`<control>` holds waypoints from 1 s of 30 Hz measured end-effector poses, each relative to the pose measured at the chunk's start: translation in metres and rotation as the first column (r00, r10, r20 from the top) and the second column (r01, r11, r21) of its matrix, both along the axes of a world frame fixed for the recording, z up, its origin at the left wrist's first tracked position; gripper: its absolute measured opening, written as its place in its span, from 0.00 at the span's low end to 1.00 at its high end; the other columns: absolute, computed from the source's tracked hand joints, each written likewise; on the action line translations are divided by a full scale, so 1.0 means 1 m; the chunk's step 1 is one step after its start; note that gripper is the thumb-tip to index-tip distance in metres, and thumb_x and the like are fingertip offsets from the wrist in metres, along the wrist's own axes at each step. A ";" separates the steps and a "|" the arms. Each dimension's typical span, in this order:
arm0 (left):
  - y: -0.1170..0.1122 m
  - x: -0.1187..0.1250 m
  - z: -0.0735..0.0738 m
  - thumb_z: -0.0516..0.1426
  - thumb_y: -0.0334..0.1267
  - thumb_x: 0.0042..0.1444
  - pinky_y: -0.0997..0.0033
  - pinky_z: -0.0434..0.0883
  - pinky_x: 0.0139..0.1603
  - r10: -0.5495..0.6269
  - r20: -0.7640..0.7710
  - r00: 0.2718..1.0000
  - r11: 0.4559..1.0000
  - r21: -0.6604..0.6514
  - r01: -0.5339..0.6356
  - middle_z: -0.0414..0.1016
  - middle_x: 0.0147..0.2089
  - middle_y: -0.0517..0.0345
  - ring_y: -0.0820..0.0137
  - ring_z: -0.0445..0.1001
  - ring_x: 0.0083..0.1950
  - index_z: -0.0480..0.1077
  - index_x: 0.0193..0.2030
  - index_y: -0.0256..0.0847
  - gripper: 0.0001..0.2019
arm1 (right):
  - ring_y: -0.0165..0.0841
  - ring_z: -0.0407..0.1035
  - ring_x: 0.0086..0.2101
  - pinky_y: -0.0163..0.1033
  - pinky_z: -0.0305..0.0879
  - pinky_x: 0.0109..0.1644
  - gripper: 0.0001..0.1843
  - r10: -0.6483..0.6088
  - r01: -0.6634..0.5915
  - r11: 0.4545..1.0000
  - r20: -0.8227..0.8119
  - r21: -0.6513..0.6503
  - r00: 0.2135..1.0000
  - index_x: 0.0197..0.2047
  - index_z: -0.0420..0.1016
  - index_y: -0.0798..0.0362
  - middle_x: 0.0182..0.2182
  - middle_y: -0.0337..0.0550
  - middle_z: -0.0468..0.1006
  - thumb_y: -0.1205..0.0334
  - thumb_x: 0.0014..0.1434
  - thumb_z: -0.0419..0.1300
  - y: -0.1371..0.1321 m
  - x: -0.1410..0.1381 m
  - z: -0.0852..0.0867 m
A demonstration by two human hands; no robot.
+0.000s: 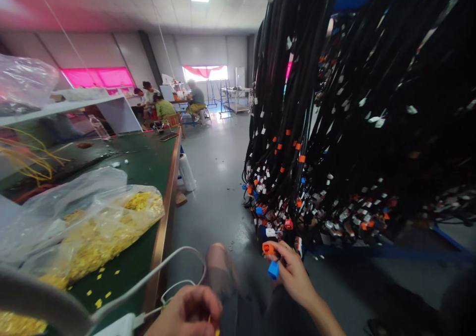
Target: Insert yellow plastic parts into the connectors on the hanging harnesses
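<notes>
My right hand (293,271) pinches an orange connector (267,249) at the foot of the hanging wire harnesses (290,103). A blue connector (273,270) sits just below it, against the fingers. My left hand (191,310) is low in the view with curled fingers closed on a small yellow piece (217,332), mostly hidden by the hand and the frame edge. On the green bench to the left, a clear plastic bag (111,227) spills many similar-looking yellow pieces. A red connector (288,224) hangs a little above my right hand.
The green bench (148,152) has a brown edge along my left. A white cable (148,276) loops near my left hand. Dense black harnesses fill the right side, above a blue frame rail (372,253). Several people sit at far tables; a clear-wrapped roll (187,172) stands beside the bench.
</notes>
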State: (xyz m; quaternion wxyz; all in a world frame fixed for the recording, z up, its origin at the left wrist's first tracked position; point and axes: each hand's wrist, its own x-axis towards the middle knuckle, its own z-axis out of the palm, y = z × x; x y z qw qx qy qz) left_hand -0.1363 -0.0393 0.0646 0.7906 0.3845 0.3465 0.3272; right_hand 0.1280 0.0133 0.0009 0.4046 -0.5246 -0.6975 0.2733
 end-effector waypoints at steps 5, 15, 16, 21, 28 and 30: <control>0.004 0.040 0.003 0.68 0.38 0.40 0.81 0.64 0.27 0.118 0.100 0.988 0.972 -0.215 -0.095 0.72 0.25 0.58 0.77 0.71 0.25 0.71 0.32 0.36 0.14 | 0.38 0.69 0.39 0.40 0.64 0.43 0.18 0.005 -0.005 1.000 0.001 -0.005 1.000 0.48 0.73 0.50 0.37 0.45 0.76 0.65 0.57 0.49 -0.001 0.000 0.001; 0.020 0.092 0.013 0.68 0.32 0.40 0.80 0.69 0.33 0.236 0.140 0.962 0.958 -0.197 -0.207 0.74 0.28 0.54 0.77 0.72 0.29 0.74 0.32 0.31 0.12 | 0.38 0.69 0.42 0.39 0.65 0.42 0.19 0.012 -0.012 1.000 -0.044 0.017 0.999 0.49 0.72 0.49 0.40 0.45 0.75 0.66 0.56 0.49 -0.001 0.003 -0.005; 0.024 0.094 0.012 0.67 0.31 0.40 0.80 0.70 0.34 0.247 0.152 0.957 0.952 -0.223 -0.210 0.74 0.29 0.53 0.77 0.72 0.29 0.74 0.33 0.31 0.11 | 0.38 0.69 0.41 0.39 0.65 0.42 0.19 0.008 -0.007 1.000 -0.043 0.021 0.999 0.49 0.72 0.48 0.39 0.45 0.75 0.66 0.55 0.50 -0.002 0.004 -0.006; 0.049 0.097 0.001 0.64 0.30 0.47 0.82 0.70 0.32 0.314 0.176 0.933 0.925 -0.277 -0.259 0.72 0.28 0.54 0.79 0.70 0.28 0.74 0.35 0.30 0.08 | 0.39 0.69 0.39 0.39 0.65 0.40 0.20 -0.007 0.008 1.000 -0.030 0.029 1.000 0.49 0.72 0.49 0.37 0.45 0.76 0.66 0.54 0.50 -0.002 0.007 -0.008; 0.059 0.091 -0.015 0.62 0.31 0.50 0.84 0.70 0.28 0.305 0.148 0.941 0.926 -0.277 -0.257 0.71 0.28 0.55 0.80 0.69 0.26 0.73 0.34 0.30 0.06 | 0.38 0.69 0.39 0.39 0.64 0.40 0.21 0.003 -0.003 1.000 -0.037 -0.008 0.999 0.49 0.72 0.51 0.38 0.46 0.75 0.68 0.53 0.49 -0.001 0.003 -0.008; 0.059 0.090 -0.017 0.62 0.30 0.50 0.84 0.70 0.29 0.298 0.148 0.943 0.931 -0.262 -0.253 0.71 0.28 0.55 0.80 0.69 0.26 0.72 0.34 0.29 0.06 | 0.38 0.69 0.39 0.39 0.64 0.40 0.21 0.002 -0.003 1.000 -0.043 -0.008 0.999 0.49 0.72 0.51 0.37 0.46 0.75 0.68 0.53 0.49 -0.001 0.002 -0.007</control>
